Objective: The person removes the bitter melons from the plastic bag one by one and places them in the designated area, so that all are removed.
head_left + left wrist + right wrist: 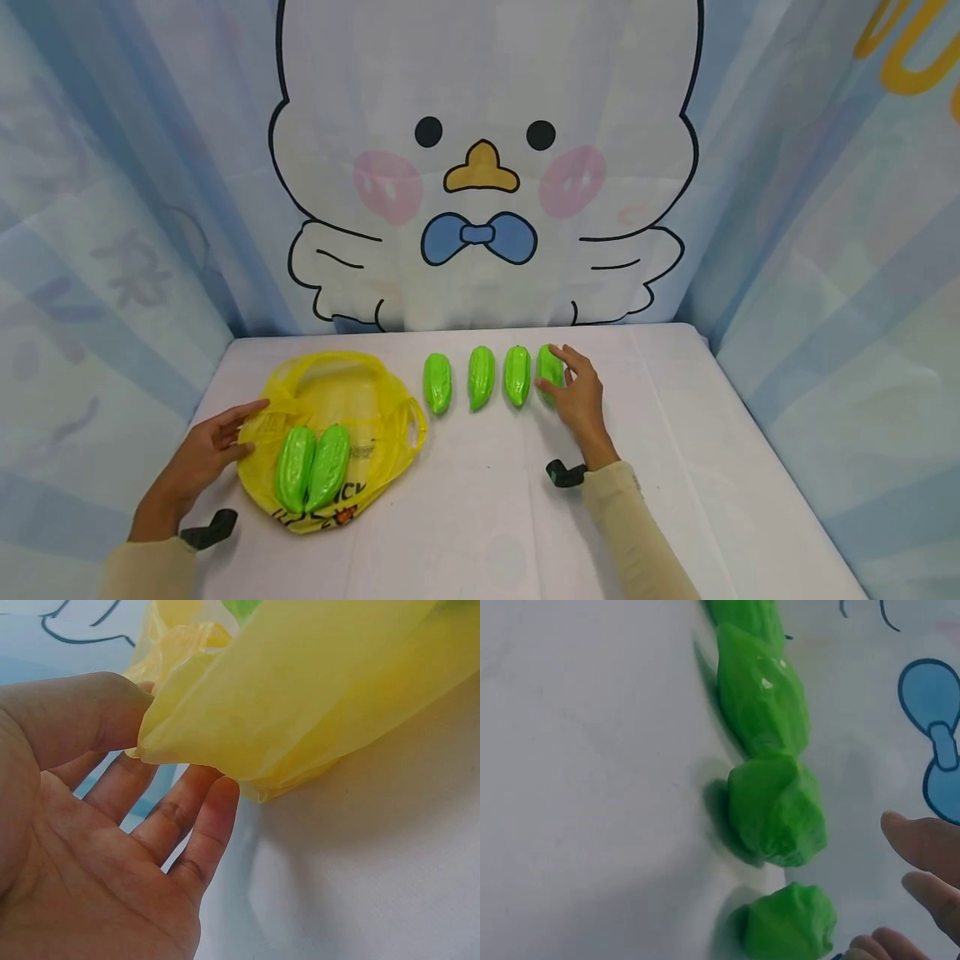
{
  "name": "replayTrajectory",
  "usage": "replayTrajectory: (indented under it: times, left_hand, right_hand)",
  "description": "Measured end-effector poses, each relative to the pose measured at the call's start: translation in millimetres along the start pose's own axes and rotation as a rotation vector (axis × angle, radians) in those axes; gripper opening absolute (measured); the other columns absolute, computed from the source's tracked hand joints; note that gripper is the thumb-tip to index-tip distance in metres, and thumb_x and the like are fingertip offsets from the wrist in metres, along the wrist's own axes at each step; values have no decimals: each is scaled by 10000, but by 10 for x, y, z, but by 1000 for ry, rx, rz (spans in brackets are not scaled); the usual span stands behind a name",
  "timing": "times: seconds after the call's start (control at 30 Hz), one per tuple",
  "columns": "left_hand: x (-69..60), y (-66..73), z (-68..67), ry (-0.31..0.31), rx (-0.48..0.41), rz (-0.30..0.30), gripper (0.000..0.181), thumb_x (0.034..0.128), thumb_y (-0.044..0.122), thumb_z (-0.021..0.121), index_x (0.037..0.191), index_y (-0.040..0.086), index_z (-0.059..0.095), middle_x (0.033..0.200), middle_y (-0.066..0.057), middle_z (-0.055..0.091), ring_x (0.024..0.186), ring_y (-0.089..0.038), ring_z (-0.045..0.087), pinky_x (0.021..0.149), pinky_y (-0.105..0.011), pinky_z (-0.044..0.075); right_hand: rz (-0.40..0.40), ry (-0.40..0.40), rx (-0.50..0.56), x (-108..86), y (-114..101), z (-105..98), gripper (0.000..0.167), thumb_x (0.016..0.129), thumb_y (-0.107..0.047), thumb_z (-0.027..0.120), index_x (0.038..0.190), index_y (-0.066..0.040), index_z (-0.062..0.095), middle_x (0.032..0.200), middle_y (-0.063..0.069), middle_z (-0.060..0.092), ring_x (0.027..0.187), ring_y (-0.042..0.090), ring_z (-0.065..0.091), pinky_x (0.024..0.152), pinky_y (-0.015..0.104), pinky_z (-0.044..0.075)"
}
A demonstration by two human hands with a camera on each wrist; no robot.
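While your left hand (198, 462) pinched the yellow bag (393, 408): steadiness helped.
Rightmost gourd (550, 367): your right hand (583, 407), fingers parted, needed centring.

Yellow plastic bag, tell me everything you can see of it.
The thin, translucent yellow plastic bag looks crinkled and rests on the white cloth-covered table. Dark lettering and an orange-red figure show along its near edge; a loop-shaped opening marks its right side. Two elongated, ridged green objects lie side by side against it, though whether inside or on top is unclear. The left hand's grip pinches its left edge.
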State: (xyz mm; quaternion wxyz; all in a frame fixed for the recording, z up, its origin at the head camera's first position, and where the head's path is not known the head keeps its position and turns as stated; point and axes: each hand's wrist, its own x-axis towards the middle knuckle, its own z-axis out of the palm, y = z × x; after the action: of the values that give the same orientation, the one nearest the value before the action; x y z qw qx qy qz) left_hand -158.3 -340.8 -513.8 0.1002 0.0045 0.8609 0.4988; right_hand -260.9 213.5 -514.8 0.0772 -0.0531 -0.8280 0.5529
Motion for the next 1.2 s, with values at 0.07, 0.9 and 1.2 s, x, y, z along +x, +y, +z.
replayTrajectory:
  times: [0.07,0.9,1.2]
  left_hand:
    - [-4,-5,-1,0,-2,7,707,1055,250,682,1649,36,363,1720,-280,270,1165,237,363,908,-1,402]
    - [20,15,-9,-13,6,-30,738,1041,300,700,1661,88,359,1730,-279,243,1493,-476,346,887,-8,385]
    - [12,-19,-11,-10,-8,-1,718,1040,285,702,1652,90,382,1722,-276,266,1199,181,364,915,-12,403]
  right_hand:
    - [-13,-8,11,-30,-58,33,657,880,-14,850,1488,-136,633,1693,105,398,1598,289,337,1258,404,374]
    - [-136,-139,171,-361,-491,625,679,837,44,861,1464,-121,657,1659,149,435,1592,296,346,1249,507,375]
    - [-141,-209,187,-492,-569,869,672,843,24,866,1453,-181,671,1655,137,445,1589,280,361,1248,515,370]
